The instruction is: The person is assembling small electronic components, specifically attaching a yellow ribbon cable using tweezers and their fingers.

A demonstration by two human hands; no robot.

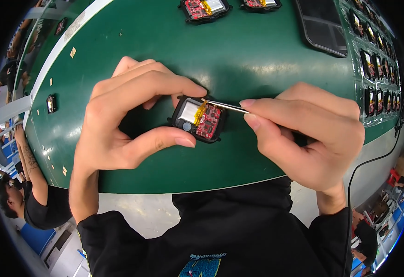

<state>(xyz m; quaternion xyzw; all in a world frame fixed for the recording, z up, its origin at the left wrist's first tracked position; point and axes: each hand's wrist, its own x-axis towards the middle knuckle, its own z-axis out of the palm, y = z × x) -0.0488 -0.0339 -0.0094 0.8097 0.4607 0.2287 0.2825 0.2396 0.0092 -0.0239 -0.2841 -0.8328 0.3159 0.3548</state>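
Between the thumb and fingers of my left hand (128, 108) is a small black device housing (220, 134), held at the table with its inside facing up. Inside it sit a red circuit board (209, 122), a silver battery (189, 111) with yellow tape (201, 112) along one side, and a grey round part (187, 126). My right hand (308, 131) pinches thin metal tweezers (227, 106) between thumb and forefinger. Their tip reaches the top of the yellow tape, near the housing's upper edge; whether it grips anything is too small to tell.
Two similar open housings (205, 9) lie at the far edge. A black phone-like slab (322, 27) rests at the far right, beside clear trays (372, 83) of several housings. A black cable (372, 159) hangs at the right. Another person (31, 198) works at the left.
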